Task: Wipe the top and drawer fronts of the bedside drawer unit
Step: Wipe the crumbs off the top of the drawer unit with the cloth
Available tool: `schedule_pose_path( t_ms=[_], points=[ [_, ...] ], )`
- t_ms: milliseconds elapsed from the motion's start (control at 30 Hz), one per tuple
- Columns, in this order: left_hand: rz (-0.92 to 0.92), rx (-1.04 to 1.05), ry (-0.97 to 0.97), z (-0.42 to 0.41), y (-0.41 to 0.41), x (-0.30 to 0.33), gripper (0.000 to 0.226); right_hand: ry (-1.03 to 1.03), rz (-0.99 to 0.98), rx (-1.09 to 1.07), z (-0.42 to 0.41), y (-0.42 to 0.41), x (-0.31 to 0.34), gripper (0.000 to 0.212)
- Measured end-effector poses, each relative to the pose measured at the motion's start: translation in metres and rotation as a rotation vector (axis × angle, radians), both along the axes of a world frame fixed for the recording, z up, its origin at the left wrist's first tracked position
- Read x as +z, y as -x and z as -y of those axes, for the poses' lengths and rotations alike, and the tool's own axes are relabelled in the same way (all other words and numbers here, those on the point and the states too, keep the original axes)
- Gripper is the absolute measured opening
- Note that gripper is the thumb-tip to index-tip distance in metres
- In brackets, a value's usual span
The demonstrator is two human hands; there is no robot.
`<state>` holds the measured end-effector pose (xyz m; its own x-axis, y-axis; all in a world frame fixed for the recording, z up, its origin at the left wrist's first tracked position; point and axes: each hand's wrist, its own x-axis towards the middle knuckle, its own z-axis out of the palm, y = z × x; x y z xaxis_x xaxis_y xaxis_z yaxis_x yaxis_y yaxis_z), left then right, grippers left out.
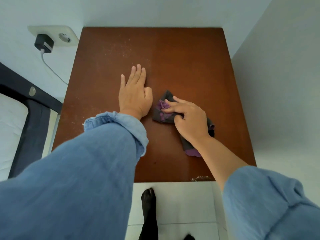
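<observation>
Dust still speckles the left and far part of the brown top (190,54) of the drawer unit, while the right part looks cleaner and more even, so you seem to be partway through the top. Your right hand (188,118) presses a crumpled grey and purple cloth (161,111) onto the wood near the middle, fingers curled over it and gripping it, with a tail of the cloth trailing out under your wrist toward the near edge. Your left hand (135,94) lies flat on the top just beside the cloth, fingers straight and together, holding nothing, apparently steadying you. A small heap of crumbs (200,178) sits at the near edge and needs clearing. By my reading, the speckled left side and back are the next stretch for the cloth. The drawer fronts are out of sight below the top from this view, so you cannot tell whether they are wiped; count them as still to do.
</observation>
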<state>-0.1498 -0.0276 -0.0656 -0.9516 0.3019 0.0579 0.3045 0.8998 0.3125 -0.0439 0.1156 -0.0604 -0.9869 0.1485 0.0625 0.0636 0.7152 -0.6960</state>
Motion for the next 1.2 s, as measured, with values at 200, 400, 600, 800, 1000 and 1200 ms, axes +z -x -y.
schedule_pose_path(
  t_ms=[200, 400, 600, 800, 1000, 1200],
  points=[
    [0.020, 0.010, 0.034, 0.020, -0.081, 0.003, 0.070, -0.127, -0.004, 0.070, -0.003, 0.002, -0.002, 0.046],
    [0.020, -0.015, 0.066, 0.035, -0.125, -0.008, 0.074, -0.138, -0.013, 0.133, -0.002, -0.025, 0.003, 0.048],
    [0.022, 0.004, 0.038, 0.035, -0.124, -0.009, 0.071, -0.088, -0.073, 0.130, 0.004, -0.081, -0.001, 0.043],
    [0.002, 0.011, 0.025, 0.035, -0.123, -0.009, 0.071, -0.024, -0.178, 0.150, 0.011, -0.125, -0.005, 0.042],
    [0.000, 0.012, 0.019, 0.034, -0.123, -0.011, 0.070, 0.004, -0.195, 0.190, 0.019, -0.157, -0.004, 0.041],
    [0.009, 0.007, 0.046, 0.034, -0.126, -0.009, 0.071, 0.077, 0.218, 0.272, 0.018, -0.163, 0.032, 0.047]
  ],
)
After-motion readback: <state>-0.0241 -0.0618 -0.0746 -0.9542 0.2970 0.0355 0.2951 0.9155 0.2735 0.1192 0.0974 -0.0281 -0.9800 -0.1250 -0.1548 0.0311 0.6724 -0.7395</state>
